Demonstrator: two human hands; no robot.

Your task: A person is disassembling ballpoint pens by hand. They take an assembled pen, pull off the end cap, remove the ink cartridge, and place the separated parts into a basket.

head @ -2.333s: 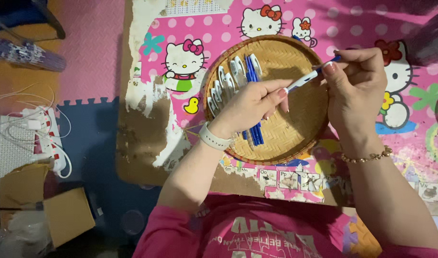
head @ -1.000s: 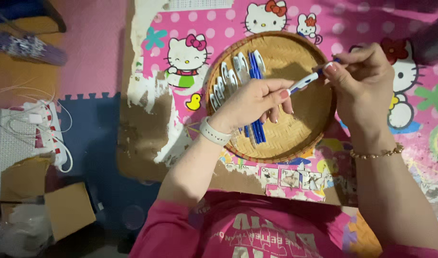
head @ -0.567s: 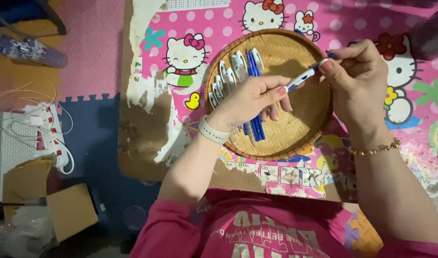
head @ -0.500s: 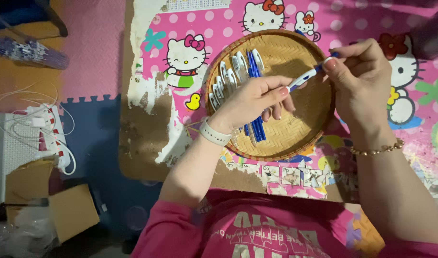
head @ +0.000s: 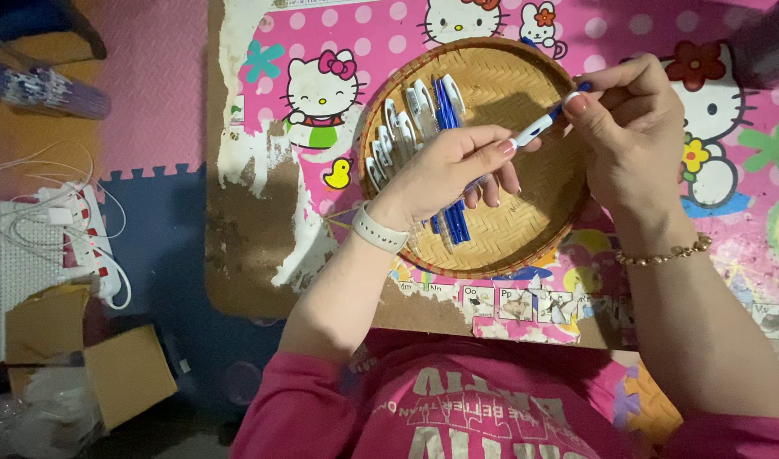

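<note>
Both hands hold one white and blue pen (head: 535,129) level above a round woven bamboo tray (head: 549,223). My left hand (head: 444,170) pinches the pen's white barrel from the left. My right hand (head: 631,127) grips its blue end between thumb and fingers. In the tray lie several blue pens (head: 451,223) and a row of white pen parts (head: 399,136) along the left rim, partly hidden under my left hand.
The tray rests on a low table with a worn pink cartoon-cat top (head: 321,85). A power strip with white cables (head: 83,246) and an open cardboard box (head: 109,365) lie on the foam floor mat at the left.
The two hands have kept hold of the pen over the tray, shifting slightly; the right fingers have worked at the pen's blue end.
</note>
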